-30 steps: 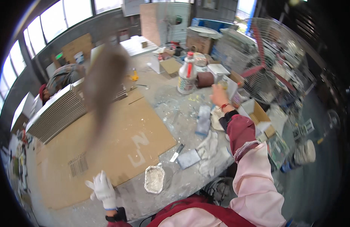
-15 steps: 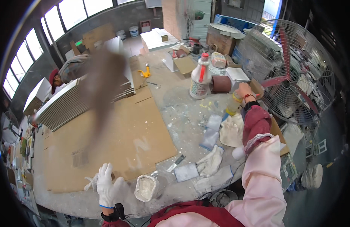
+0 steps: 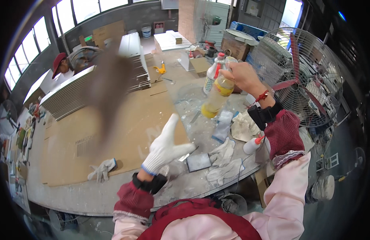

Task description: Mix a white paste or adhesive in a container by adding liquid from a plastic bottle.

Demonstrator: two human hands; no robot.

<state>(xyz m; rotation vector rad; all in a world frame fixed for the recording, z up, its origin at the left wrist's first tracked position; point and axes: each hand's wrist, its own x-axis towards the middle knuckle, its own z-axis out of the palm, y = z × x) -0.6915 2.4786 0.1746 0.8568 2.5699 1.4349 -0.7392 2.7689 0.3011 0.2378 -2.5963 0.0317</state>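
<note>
Since the earlier frame, right hand (image 3: 244, 78) has lifted the clear yellow-labelled bottle (image 3: 214, 101) off the bench (image 3: 79, 202); left hand (image 3: 164, 146) has swung up and rightward. Right grip closed round bottle's upper part; bottle tilted, above bench, just right of the cardboard sheet (image 3: 63, 162). Left grip, white-gloved, spread wide, nothing held, over cardboard's near right part. Right of cardboard: grey rectangular pad (image 3: 198, 163), red-tipped squeeze bottle (image 3: 251, 147), white jug (image 3: 209, 83). On cardboard's near edge: loose glove (image 3: 101, 171).
</note>
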